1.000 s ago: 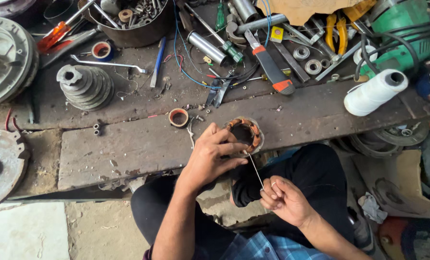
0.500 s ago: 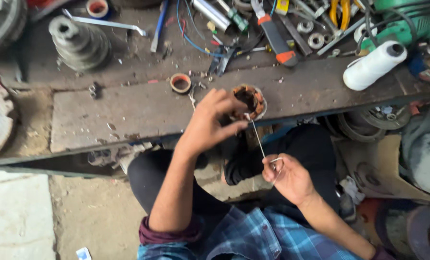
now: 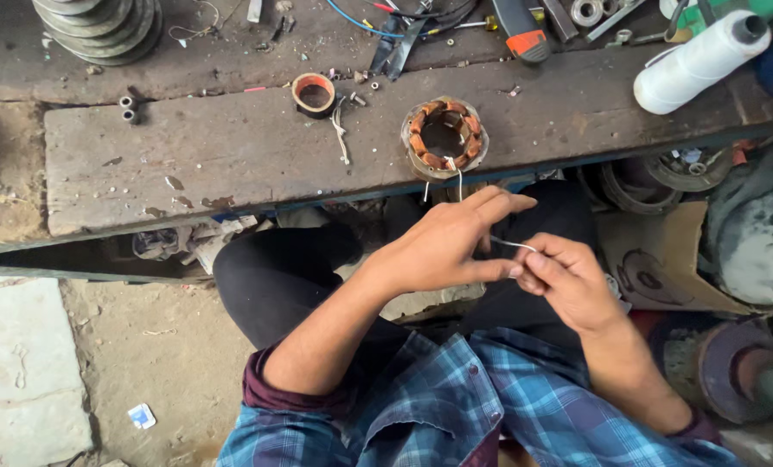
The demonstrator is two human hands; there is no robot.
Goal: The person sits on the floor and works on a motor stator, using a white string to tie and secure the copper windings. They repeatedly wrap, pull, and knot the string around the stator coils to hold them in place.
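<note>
A worn wooden bench [image 3: 231, 147] runs across the view. Near its front edge sits a motor stator [image 3: 444, 137] wound with copper coils, with a small roll of tape [image 3: 314, 93] to its left and a stepped metal pulley [image 3: 101, 26] at the far left corner. A white spool of thread [image 3: 698, 60] lies on its side at the right, and a tool with an orange-tipped handle [image 3: 525, 33] rests at the back among loose cables. Nothing blocks the stator; white threads hang from it over the bench edge. Below, above the lap, the left hand [image 3: 443, 246] and the right hand [image 3: 568, 281] meet fingertip to fingertip, each pinching a thin white thread [image 3: 509, 245] between thumb and forefinger, other fingers loosely curled
</note>
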